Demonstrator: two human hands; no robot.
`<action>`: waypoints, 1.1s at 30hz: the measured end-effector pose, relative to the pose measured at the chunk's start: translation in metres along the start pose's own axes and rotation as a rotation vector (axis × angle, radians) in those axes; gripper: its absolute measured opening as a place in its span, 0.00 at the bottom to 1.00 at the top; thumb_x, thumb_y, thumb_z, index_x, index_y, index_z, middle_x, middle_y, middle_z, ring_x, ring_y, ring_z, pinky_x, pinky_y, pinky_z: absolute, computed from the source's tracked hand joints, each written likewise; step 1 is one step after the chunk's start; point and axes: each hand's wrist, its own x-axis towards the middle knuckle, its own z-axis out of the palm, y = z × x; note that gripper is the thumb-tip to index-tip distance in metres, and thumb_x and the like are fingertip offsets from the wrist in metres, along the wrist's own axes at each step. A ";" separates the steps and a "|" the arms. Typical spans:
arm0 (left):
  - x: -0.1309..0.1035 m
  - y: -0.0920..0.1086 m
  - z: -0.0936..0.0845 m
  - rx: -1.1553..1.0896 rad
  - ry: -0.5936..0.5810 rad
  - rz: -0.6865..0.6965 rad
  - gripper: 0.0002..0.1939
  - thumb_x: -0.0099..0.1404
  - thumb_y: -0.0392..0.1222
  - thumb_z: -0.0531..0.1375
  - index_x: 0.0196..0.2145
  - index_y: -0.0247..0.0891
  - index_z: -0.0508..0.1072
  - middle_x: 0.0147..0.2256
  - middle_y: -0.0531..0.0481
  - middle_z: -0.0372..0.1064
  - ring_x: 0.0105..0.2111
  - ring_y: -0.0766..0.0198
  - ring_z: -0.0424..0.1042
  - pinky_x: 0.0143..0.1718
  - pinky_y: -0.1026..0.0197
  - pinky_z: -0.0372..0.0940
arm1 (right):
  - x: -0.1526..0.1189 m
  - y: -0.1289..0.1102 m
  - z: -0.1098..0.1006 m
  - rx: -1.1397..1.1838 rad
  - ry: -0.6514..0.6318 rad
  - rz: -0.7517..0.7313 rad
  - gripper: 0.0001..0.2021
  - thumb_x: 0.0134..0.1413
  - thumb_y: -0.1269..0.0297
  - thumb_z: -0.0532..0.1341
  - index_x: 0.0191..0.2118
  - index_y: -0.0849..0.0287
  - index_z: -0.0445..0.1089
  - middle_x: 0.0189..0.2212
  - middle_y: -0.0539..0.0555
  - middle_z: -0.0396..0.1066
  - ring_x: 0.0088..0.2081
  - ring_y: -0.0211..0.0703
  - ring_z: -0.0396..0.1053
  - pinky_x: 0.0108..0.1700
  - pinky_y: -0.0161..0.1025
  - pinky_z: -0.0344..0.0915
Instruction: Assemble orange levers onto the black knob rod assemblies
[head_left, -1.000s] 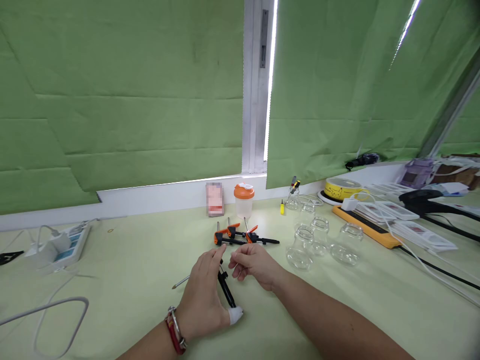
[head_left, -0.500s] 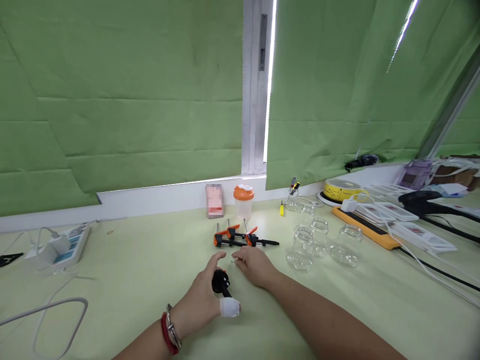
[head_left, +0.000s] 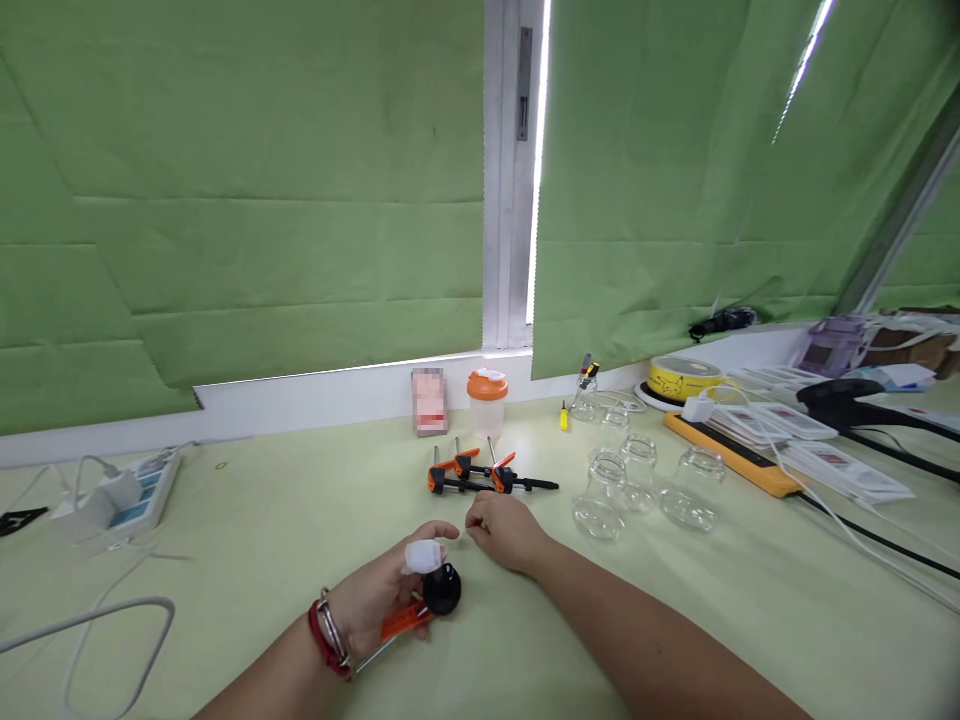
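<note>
My left hand (head_left: 379, 597), a white wrap on its thumb, grips what looks like a bottle sprayer head (head_left: 442, 590). The round black end faces up toward me. Its orange lever (head_left: 405, 620) and a thin metal rod slant down toward my wrist. Just right of it, my right hand (head_left: 502, 528) rests low over the table, fingers curled together; whatever is in the fingertips is hidden. Beyond it lie several similar black-and-orange sprayer heads (head_left: 499, 480) with metal rods sticking up.
Several clear bottles (head_left: 600, 500) stand to the right. An orange-lidded cup (head_left: 487, 400) and a small pinkish box (head_left: 430, 402) are by the wall. A yellow screwdriver (head_left: 564, 417), an orange power strip (head_left: 731, 455) and yellow tape roll (head_left: 684, 380) sit behind. Left is a white power strip (head_left: 150, 495).
My left hand has rolled over, turning the sprayer head so its orange lever and rod show. My right fingers have closed up; the tiny piece at their tips is out of sight.
</note>
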 end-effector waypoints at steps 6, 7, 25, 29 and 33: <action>0.001 0.002 0.000 -0.026 -0.002 -0.025 0.28 0.54 0.50 0.57 0.51 0.42 0.58 0.28 0.52 0.63 0.31 0.56 0.70 0.20 0.65 0.61 | -0.002 0.000 -0.001 0.077 0.025 0.019 0.04 0.45 0.72 0.57 0.26 0.60 0.69 0.27 0.51 0.69 0.29 0.37 0.64 0.30 0.32 0.54; 0.001 0.003 -0.001 -0.029 -0.003 -0.028 0.28 0.54 0.51 0.57 0.51 0.42 0.58 0.28 0.51 0.63 0.31 0.56 0.70 0.20 0.65 0.61 | -0.002 0.001 0.000 0.142 0.031 0.042 0.04 0.44 0.73 0.57 0.26 0.60 0.68 0.25 0.50 0.68 0.27 0.36 0.63 0.28 0.32 0.54; 0.006 0.000 -0.007 -0.037 -0.096 -0.014 0.24 0.54 0.53 0.58 0.46 0.43 0.61 0.34 0.47 0.67 0.32 0.57 0.70 0.20 0.65 0.61 | -0.017 -0.030 -0.024 1.257 -0.269 0.110 0.15 0.38 0.60 0.70 0.32 0.65 0.73 0.20 0.50 0.70 0.21 0.35 0.66 0.26 0.36 0.63; 0.005 0.002 -0.005 -0.033 -0.121 0.010 0.20 0.55 0.53 0.57 0.43 0.42 0.62 0.39 0.45 0.67 0.31 0.58 0.71 0.19 0.66 0.60 | -0.019 -0.036 -0.027 1.202 -0.285 0.082 0.13 0.37 0.61 0.70 0.30 0.64 0.73 0.20 0.49 0.68 0.21 0.34 0.65 0.27 0.36 0.62; 0.006 0.001 -0.004 -0.040 -0.108 0.021 0.20 0.54 0.53 0.59 0.41 0.42 0.62 0.33 0.48 0.67 0.30 0.58 0.70 0.18 0.67 0.59 | -0.021 -0.041 -0.023 1.106 -0.222 0.010 0.08 0.39 0.65 0.68 0.28 0.62 0.73 0.24 0.49 0.68 0.24 0.32 0.62 0.27 0.33 0.59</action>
